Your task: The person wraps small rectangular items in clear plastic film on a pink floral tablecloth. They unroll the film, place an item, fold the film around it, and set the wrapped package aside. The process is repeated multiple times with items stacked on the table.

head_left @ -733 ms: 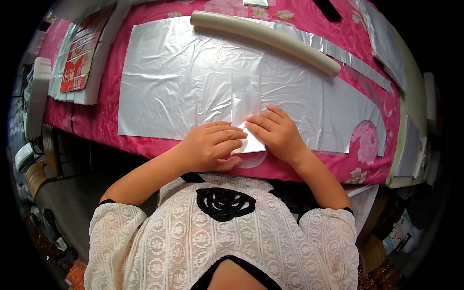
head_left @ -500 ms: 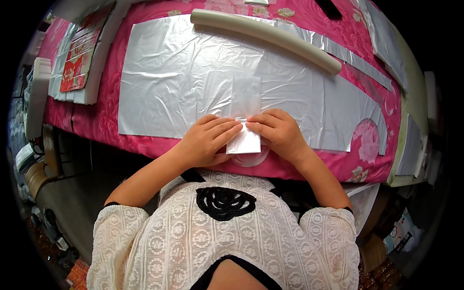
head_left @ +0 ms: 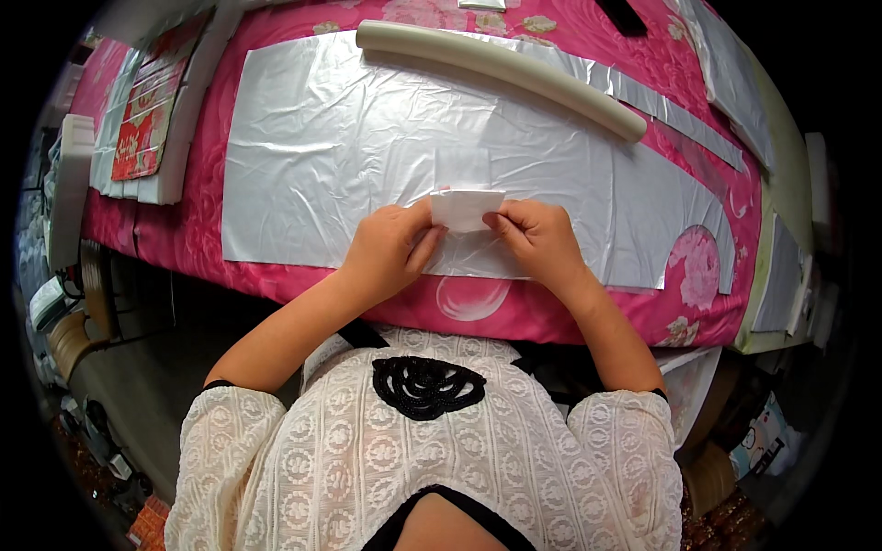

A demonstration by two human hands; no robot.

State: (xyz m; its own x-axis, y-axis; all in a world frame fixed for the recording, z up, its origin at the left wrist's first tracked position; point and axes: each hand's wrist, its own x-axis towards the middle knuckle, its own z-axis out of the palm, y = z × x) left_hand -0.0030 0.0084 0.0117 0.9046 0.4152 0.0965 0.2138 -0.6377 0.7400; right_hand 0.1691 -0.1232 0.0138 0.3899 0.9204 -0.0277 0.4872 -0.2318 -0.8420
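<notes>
Near the centre of the frame, a small folded silvery-white piece over a large creased silver sheet; at its left edge, left fingers pinched together with only the film between them; at its right edge, right fingers drawn in on it the same way; just above the piece, a paler strip, cannot tell whether joined to it; along the top of the sheet, slanting down to the right, a pale tube; beyond the tube, a narrow silver strip; under all of these, a pink flowered cloth spread over the surface; in the upper left of the frame, a red packet on a white stack; at the upper right, a black bar and more silvery sheeting.
</notes>
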